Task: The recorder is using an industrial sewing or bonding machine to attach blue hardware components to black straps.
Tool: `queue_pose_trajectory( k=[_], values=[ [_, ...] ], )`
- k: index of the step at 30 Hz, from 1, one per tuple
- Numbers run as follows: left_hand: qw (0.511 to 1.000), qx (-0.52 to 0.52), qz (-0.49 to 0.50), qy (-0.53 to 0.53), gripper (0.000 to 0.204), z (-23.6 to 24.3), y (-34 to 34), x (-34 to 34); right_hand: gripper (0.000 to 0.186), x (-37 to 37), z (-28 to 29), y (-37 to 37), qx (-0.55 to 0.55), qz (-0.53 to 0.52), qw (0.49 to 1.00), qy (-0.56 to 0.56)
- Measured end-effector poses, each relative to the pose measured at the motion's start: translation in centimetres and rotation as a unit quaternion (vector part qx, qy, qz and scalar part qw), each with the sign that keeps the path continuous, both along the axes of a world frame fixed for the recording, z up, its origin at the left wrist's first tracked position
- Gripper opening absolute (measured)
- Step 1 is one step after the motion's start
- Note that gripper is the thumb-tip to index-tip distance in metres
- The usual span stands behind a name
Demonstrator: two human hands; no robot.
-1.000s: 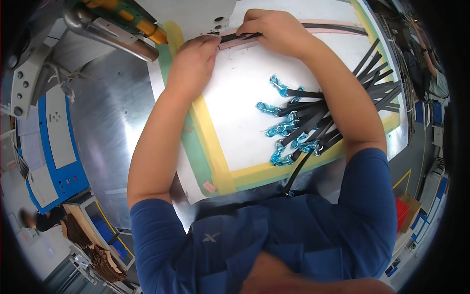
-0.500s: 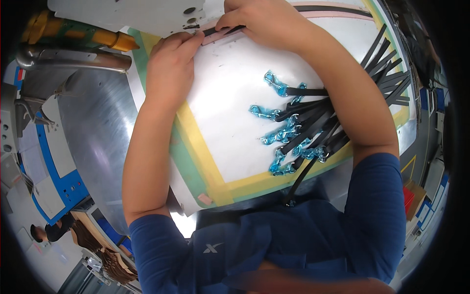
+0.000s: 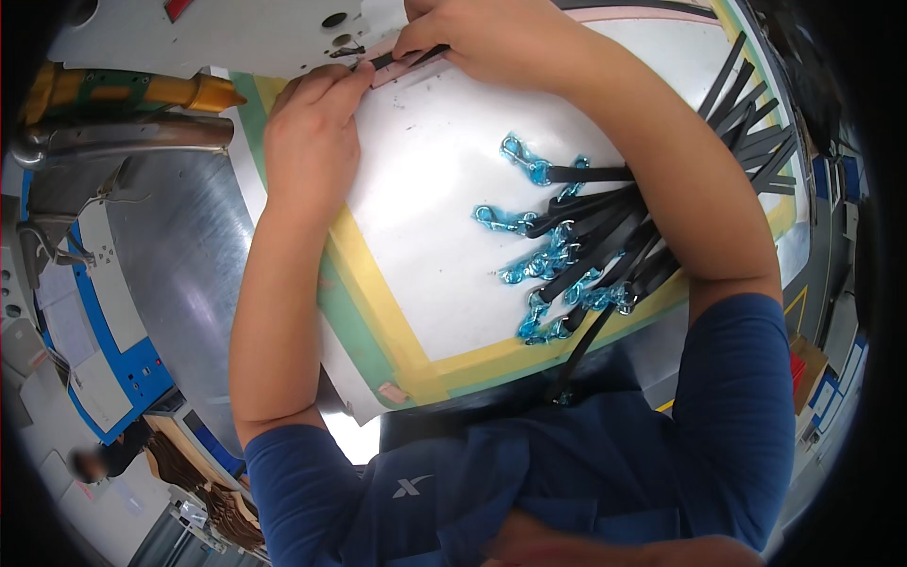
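Note:
At the far edge of the white work surface (image 3: 430, 274), a narrow black strap (image 3: 408, 60) lies along a pink strip (image 3: 389, 76). The thumb and fingers of my left hand (image 3: 316, 123) close on the strap's left end, beside the grey machine plate. Just to the right, my right hand (image 3: 501, 42) pinches the same strap, its fingertips partly hidden. Below and right of it lies a fanned bundle of black straps (image 3: 605, 215), partly under my right forearm. Their near ends carry metal snap hooks (image 3: 539, 260) wrapped in blue film.
A grey machine body (image 3: 246, 33) with holes stands beyond my hands. At the left, a gold cylinder (image 3: 179, 92) and a metal tube (image 3: 142, 135) project toward the surface. Yellow tape (image 3: 378, 302) and green tape border the sheet. Another person (image 3: 104, 458) is far off at lower left.
The whole view has shifted slightly, with the scene a little further left and up. Both hands keep their hold on the strap, with little visible movement along it.

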State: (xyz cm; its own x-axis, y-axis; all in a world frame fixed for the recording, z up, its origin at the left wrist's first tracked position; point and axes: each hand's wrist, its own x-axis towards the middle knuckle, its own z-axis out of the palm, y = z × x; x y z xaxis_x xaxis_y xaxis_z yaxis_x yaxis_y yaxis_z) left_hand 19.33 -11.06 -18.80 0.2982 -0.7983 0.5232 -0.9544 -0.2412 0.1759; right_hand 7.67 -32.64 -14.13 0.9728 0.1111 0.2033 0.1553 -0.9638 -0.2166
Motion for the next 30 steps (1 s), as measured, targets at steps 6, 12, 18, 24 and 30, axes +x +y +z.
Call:
queue_pose_trajectory(
  k=[6, 12, 18, 24, 30],
  values=[
    [1.000, -0.001, 0.000, -0.010, 0.036, -0.5, -0.2, -0.4, 0.029, -0.5, -0.6, 0.4, -0.024, -0.001, 1.000, -0.006],
    [1.000, -0.006, -0.005, -0.009, 0.037, -0.5, -0.1, 0.2, 0.031, -0.4, 0.2, 0.8, -0.037, -0.012, 0.999, 0.011],
    [1.000, -0.003, -0.001, 0.016, 0.034, -0.5, -0.6, 0.0, 0.025, 0.5, 0.6, 0.3, -0.041, -0.041, 0.998, 0.036],
    [1.000, 0.003, -0.009, -0.016, 0.029, -0.8, -0.7, -0.2, 0.039, 3.6, 1.1, 1.1, -0.002, -0.125, 0.989, 0.075],
    [0.999, 0.040, 0.011, -0.006, 0.032, 0.2, -0.1, -0.7, 0.051, 2.5, 2.4, -0.3, -0.067, -0.167, 0.975, 0.134]
  ],
)
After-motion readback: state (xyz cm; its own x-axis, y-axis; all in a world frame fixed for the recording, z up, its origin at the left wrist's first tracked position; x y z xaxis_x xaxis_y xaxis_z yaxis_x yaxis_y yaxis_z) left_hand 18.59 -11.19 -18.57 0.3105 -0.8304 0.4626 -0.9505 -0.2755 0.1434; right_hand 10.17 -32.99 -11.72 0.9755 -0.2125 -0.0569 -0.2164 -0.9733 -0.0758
